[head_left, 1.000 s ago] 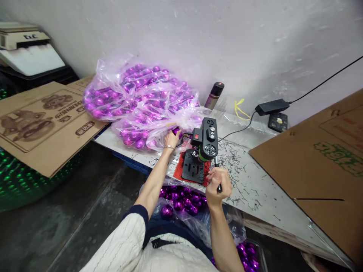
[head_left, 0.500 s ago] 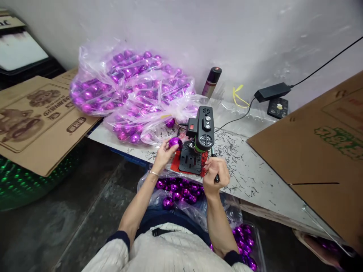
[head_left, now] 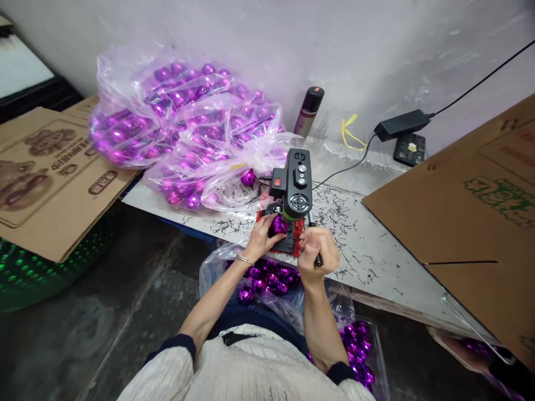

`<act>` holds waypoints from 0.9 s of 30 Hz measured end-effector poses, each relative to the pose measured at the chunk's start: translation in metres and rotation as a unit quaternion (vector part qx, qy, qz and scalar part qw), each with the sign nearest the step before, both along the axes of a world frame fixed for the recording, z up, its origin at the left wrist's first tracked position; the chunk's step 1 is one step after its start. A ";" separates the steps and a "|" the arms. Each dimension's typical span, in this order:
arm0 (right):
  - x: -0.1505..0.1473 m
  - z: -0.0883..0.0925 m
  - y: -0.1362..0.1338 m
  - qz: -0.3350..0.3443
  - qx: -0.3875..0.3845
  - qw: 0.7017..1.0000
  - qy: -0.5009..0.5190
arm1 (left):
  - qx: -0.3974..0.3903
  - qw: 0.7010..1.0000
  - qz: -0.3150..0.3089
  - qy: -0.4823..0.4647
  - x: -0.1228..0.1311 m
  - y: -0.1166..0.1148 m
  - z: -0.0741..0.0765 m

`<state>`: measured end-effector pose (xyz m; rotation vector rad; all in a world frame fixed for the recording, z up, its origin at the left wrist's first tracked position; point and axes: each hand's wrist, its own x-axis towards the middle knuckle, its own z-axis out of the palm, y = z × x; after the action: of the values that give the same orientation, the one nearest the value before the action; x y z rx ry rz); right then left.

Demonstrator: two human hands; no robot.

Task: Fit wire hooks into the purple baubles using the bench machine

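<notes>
Between the fingers of my left hand (head_left: 262, 238) is a shiny purple ball ornament (head_left: 280, 224), held just below the head of a small black press machine (head_left: 300, 184). My right hand (head_left: 318, 250) is wrapped round the black-gripped lever (head_left: 319, 260) at the machine's right side. The machine's dark base plate (head_left: 288, 244) rests on a red mat (head_left: 298, 234). Whether the ball touches the head is hidden from above. Below the table edge, an open plastic bag on my lap holds several purple balls (head_left: 271, 278).
Large clear bags of purple balls (head_left: 184, 122) fill the table's left. Behind stand a spray can (head_left: 309, 111) and a power adapter (head_left: 402, 125). Small dark bits (head_left: 343, 223) litter the white table. Cardboard boxes flank it left (head_left: 50, 167) and right (head_left: 468, 223).
My left hand has carried the purple ball rightward, from beside the machine to under its head. My right hand stays on the lever. The view has shifted slightly.
</notes>
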<state>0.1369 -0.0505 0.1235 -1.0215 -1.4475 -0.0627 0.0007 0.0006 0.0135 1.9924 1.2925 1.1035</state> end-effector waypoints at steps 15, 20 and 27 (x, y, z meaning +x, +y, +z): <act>0.000 -0.010 -0.003 0.002 -0.002 1.000 -0.002 | -0.013 0.998 -0.049 -0.044 -0.003 0.004 -0.007; -0.003 -0.040 -0.002 0.006 0.017 1.000 0.006 | -0.006 0.999 -0.038 -0.039 -0.002 0.002 -0.012; -0.006 -0.061 0.003 -0.001 0.042 0.998 0.036 | -0.006 0.998 -0.046 -0.041 -0.002 0.003 -0.013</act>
<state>0.1313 -0.0472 0.0626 -0.9479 -1.3674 -0.0855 -0.0015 0.0035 0.0003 1.9568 1.1528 1.1183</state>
